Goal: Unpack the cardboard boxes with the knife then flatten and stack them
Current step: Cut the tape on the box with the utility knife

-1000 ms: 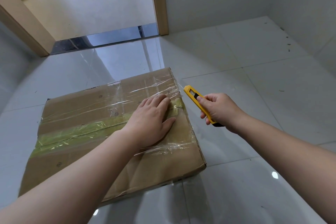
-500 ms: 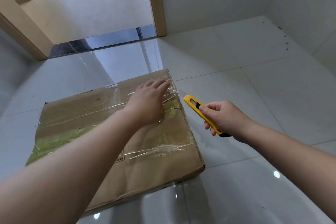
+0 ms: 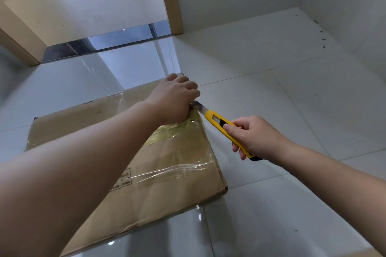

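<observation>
A flat brown cardboard box (image 3: 167, 190) lies on the white tiled floor, bound with clear tape and a yellow-green tape strip. My left hand (image 3: 174, 100) grips the box's far right corner, fingers curled over the edge. My right hand (image 3: 257, 137) holds a yellow utility knife (image 3: 227, 131) by its handle, thumb on the black slider. The bare blade points up-left and meets the box's right edge just under my left hand. My left forearm hides much of the box top.
White walls close off the back and right, meeting in a corner (image 3: 300, 4). A doorway (image 3: 100, 33) with wooden frames opens at the far left onto a beige floor. Bare tiles (image 3: 282, 100) lie right of the box.
My left hand slid from the middle of the box top to its far right corner and curled over it. The knife moved up-left and its blade now reaches the box edge.
</observation>
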A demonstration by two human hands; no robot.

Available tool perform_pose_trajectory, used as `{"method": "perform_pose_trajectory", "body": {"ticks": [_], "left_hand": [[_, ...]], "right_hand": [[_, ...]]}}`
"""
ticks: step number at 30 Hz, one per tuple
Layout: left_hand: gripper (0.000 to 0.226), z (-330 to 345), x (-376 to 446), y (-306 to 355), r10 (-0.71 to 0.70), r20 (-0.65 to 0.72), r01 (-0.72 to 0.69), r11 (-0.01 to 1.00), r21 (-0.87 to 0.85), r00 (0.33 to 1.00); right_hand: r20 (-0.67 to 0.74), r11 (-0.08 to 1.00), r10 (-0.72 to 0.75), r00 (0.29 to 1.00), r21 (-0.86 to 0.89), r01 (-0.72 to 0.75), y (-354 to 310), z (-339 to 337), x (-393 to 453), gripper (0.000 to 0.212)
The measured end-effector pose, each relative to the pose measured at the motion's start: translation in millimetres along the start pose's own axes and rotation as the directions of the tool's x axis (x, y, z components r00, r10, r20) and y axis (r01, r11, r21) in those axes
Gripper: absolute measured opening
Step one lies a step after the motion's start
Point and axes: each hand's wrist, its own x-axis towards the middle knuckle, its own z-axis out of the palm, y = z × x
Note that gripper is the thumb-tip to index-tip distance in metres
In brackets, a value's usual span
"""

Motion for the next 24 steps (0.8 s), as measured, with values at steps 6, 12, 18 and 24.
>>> {"method": "perform_pose_trajectory", "body": {"ticks": [6,12,18,24], "left_hand": [[0.047,9,-34,19,-0.185,-0.053,0.168,0.956,-0.240,0.981],[0.056,23,-60,40,-0.264,0.068,0.272,0.912,-0.306,0.962],[0.054,22,-61,42,-0.284,0.084,0.296,0.903,-0.312,0.955],[0.054,21,-60,42,-0.283,0.084,0.296,0.907,-0.300,0.955]], "right_hand": [[0.014,1.000,0.010,1.000,-0.015,-0.010,1,-2,-6,0.029],[0.009,0.999,0.007,1.000,-0.040,-0.006,-2,-1,-6,0.027],[0.050,0.997,0.012,0.999,-0.072,-0.009,3,-13,-17,0.029],[0.044,0.998,0.015,0.999,-0.055,-0.013,-1,-7,-19,0.027]]}}
